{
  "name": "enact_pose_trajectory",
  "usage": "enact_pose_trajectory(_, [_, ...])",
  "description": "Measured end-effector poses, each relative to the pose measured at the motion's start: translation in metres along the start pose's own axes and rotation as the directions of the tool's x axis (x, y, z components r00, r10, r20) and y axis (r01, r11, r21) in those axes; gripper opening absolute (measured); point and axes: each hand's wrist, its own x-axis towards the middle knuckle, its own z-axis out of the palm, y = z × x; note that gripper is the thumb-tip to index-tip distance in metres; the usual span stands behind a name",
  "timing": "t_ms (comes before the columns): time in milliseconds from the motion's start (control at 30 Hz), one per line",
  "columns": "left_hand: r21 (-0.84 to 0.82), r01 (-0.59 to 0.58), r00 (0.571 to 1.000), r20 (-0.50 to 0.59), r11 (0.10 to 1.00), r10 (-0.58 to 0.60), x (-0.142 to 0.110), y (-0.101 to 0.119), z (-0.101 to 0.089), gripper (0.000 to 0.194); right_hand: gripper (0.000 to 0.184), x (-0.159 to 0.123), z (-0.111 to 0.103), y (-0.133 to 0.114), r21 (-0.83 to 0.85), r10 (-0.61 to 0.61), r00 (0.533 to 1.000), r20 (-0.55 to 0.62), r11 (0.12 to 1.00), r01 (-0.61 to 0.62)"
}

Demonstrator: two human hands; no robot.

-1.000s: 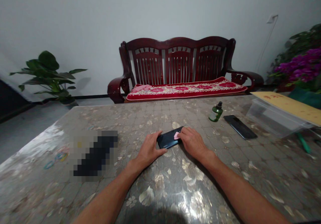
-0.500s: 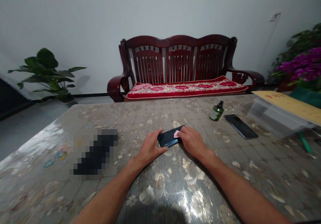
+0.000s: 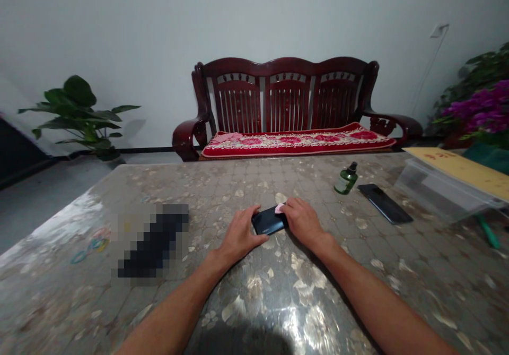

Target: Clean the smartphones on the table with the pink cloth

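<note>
A dark smartphone [image 3: 267, 221] lies flat on the patterned table [image 3: 238, 270], its long side running left to right. My left hand [image 3: 239, 232] grips the phone's left end, thumb along the near edge and fingers at the far edge. In my right hand [image 3: 303, 219] a small pink cloth [image 3: 280, 208] is pinched and pressed against the phone's surface near its far right part. That hand covers the phone's right end.
To the right stand a green spray bottle [image 3: 345, 179], a second dark phone [image 3: 385, 204] and a clear plastic box [image 3: 437, 188] with a yellow sheet on top. A pixelated dark object [image 3: 155, 243] and coloured rings [image 3: 95, 241] lie left. Behind is a wooden bench [image 3: 288, 100].
My right hand has slid the pink cloth slightly toward the phone's far edge. My left hand keeps its hold on the phone, and the view has shifted a little.
</note>
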Motion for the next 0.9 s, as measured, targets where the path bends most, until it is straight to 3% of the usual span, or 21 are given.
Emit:
enact_pose_trajectory(67, [0.008,0.002,1.0,0.003,1.0,-0.002,0.0,0.0,0.0,0.078,0.021,0.003,0.001,0.0,-0.004,0.006,1.0,0.004,1.0,-0.006])
enact_pose_trajectory(233, [0.028,-0.018,1.0,0.002,0.999,0.018,0.001,-0.001,0.0,0.077,0.016,0.003,0.006,-0.016,0.059,-0.185,0.982,0.03,0.981,0.183])
enact_pose_trajectory(300, [0.043,-0.039,0.999,0.014,0.998,0.038,0.0,-0.001,-0.001,0.076,0.017,0.002,0.006,-0.016,0.077,-0.197,0.98,0.023,0.978,0.195])
enact_pose_trajectory(533, [0.127,-0.1,0.992,0.086,0.987,0.089,0.0,0.003,-0.009,0.069,0.03,0.004,-0.005,0.01,0.047,0.071,0.997,0.04,0.996,-0.073])
enact_pose_trajectory(900, [0.179,-0.064,0.992,0.123,0.982,0.042,0.006,0.015,-0.017,0.05,0.031,0.004,-0.029,0.027,0.057,0.23,0.972,0.045,0.971,-0.233])
